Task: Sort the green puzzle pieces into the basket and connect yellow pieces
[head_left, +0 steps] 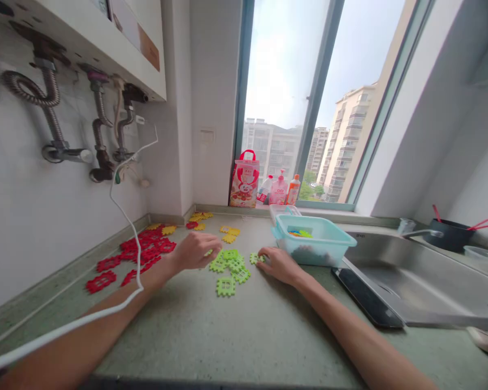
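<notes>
My left hand (197, 250) is closed just left of a heap of light green plastic interlocking tiles (230, 261). A bit of green shows between its fingers, and most of that tile is hidden. On the heap's right side, my right hand (280, 264) grips the edge of another green tile (254, 258) at the counter surface, fingers partly covering it. One separate green tile (226, 286) lies flat at the front of the heap. Red tiles (148, 246) are spread beyond my left forearm. Yellow tiles (229, 234) lie behind the green ones.
A light blue tub (317, 238) with some tiles inside stands right of my right hand. Beside it are a black phone-like slab (366, 298) and the steel sink (423, 281). A white cable (124, 211) hangs across my left forearm. Bottles (279, 189) line the windowsill.
</notes>
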{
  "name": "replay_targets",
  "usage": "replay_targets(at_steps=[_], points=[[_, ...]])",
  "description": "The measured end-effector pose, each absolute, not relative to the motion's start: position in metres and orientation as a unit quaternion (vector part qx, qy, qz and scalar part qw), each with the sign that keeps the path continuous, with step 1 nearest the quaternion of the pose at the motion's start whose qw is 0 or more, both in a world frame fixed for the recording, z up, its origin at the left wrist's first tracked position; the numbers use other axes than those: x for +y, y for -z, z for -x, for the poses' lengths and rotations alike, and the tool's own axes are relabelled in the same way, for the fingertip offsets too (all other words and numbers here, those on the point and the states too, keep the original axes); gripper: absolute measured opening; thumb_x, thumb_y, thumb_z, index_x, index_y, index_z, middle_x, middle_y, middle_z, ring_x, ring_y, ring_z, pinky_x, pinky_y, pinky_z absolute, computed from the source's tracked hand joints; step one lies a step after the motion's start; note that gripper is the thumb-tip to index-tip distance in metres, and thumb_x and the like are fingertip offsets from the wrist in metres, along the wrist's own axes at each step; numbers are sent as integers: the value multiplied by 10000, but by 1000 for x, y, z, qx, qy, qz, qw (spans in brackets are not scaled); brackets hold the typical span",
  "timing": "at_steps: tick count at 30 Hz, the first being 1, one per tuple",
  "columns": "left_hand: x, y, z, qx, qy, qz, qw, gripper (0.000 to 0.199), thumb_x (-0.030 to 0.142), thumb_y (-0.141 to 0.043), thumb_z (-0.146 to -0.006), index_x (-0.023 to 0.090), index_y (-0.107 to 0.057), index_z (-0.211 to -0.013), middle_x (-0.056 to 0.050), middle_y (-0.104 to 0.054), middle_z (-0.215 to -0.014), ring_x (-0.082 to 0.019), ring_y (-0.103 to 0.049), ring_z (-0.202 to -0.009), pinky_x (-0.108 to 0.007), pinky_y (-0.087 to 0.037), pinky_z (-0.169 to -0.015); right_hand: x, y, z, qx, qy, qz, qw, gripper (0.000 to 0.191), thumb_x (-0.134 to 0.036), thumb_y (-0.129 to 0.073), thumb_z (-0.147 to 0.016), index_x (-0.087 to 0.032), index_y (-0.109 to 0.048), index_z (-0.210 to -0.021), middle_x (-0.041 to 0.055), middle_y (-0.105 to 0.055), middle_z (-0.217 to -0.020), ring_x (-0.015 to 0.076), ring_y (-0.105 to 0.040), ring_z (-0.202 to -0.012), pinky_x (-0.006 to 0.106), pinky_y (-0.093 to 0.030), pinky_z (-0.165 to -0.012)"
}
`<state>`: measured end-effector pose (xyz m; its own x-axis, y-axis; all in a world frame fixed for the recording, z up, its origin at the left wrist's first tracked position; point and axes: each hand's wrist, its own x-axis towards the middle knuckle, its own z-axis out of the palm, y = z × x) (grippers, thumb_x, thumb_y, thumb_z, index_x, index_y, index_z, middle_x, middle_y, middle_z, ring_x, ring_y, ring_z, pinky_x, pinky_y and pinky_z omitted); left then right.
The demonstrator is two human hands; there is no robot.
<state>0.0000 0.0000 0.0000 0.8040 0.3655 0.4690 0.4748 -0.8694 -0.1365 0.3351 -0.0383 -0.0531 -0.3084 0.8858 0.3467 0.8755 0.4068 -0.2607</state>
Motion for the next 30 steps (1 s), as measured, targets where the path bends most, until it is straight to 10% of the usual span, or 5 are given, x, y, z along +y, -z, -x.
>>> replay_targets(at_steps=[10,30], points=[[32,33,17,-234,163,957,-46,332,297,-570,-998,265,-710,-1298,-64,-697,-1336,-245,-619,-1258,-376,-456,-1126,-42,53,-327,-826,-22,487,284,260,-422,-704,-954,-219,-746,-1112,79,-789,-1106,256,-744,-968,366,-548,-884],[12,28,-2,-225,151,962,-46,447,440,-655,-963,252,-661,-1369,-89,-662,-1366,-267,-603,-1277,-380,-433,-1136,-49,55,-312,-845,-66,457,271,328,-332,-795,-866,-223,-705,-1162,57,-763,-1072,219,-692,-940,347,-520,-860]])
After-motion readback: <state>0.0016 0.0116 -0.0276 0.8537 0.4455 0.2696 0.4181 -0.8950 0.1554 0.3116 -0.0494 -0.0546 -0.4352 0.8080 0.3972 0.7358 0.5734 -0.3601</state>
